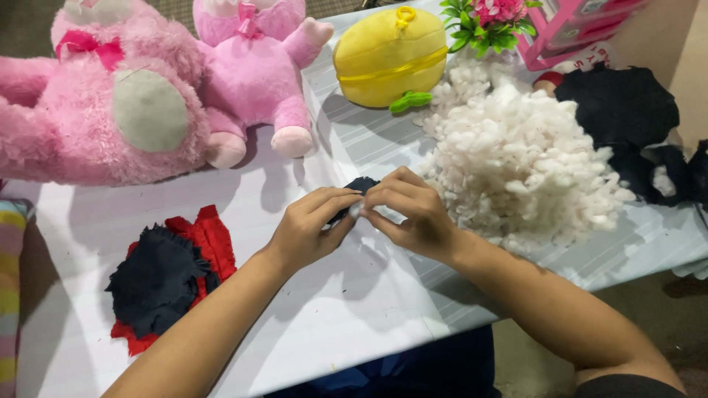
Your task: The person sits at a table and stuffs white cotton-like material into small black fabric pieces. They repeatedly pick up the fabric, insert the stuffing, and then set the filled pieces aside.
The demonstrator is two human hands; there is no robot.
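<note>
My left hand (308, 227) and my right hand (410, 214) meet over the middle of the white table (88, 221). Both pinch a small dark navy fabric piece (360, 184), with a bit of white stuffing showing between the fingertips. A large heap of white stuffing (516, 162) lies just right of my right hand. A stack of navy and red fabric pieces (169, 276) rests on the table to the left of my left forearm.
At the back stand a big pink plush bear (103, 110), a smaller pink plush (258, 74) and a yellow plush (387, 63). A small flower pot (490, 18) and a pink box (575, 29) sit at the far right. Dark fabric (623, 110) lies right of the stuffing.
</note>
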